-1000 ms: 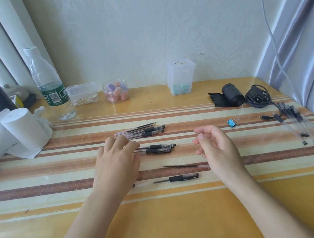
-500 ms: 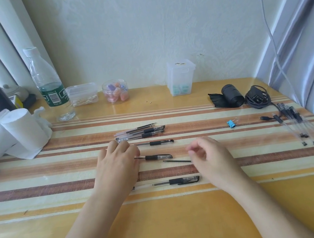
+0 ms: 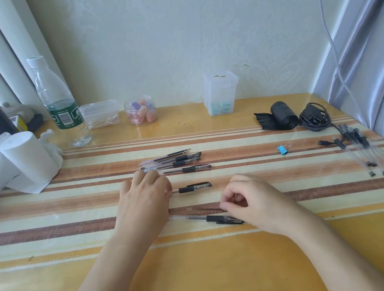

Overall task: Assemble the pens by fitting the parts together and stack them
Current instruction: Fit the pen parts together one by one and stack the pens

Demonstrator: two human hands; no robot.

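My left hand (image 3: pixel 144 199) lies flat, palm down, on the striped mat, covering the left end of a clear pen with a black grip and cap (image 3: pixel 192 188). My right hand (image 3: pixel 255 198) pinches the right end of a thin dark refill (image 3: pixel 201 208), which lies along the brown stripe. Just in front of it a capped pen (image 3: pixel 209 219) lies slightly tilted, its cap end under my right fingers. A small pile of pens and refills (image 3: pixel 171 161) lies beyond my left hand, with one single pen (image 3: pixel 186 169) beside it.
Several clear pen barrels (image 3: pixel 365 150) lie at the right edge by a black cable (image 3: pixel 313 117), a black roll (image 3: pixel 281 115) and a blue binder clip (image 3: pixel 282 150). At the back stand a water bottle (image 3: pixel 56 101), small plastic containers (image 3: pixel 221 95) and paper rolls (image 3: pixel 25 158).
My right hand dropped nearer to me and closed on the refill, drawing it toward the near pen. The two middle pens were spread apart. The near pen tilted slightly.
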